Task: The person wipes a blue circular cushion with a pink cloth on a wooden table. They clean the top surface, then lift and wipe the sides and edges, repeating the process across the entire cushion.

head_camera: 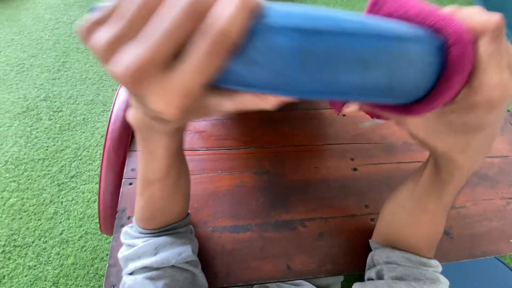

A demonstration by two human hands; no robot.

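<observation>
Hands raised close to the camera grip a long blue padded object [330, 53] at both ends, above a dark red wooden bench [298, 192]. The left hand [160, 53] is closed around its left end. The right hand [474, 101] is closed over the right end, where a magenta knitted sleeve [453, 58] wraps the blue object like a pouch. Green artificial turf [48, 160] lies left of the bench, and a red curved rim [112, 160] lines the bench's left edge.

An outdoor or patio-like spot: green artificial turf [48, 160] surrounds a worn, red-brown plank counter [298, 181] with a red rim [112, 165].
</observation>
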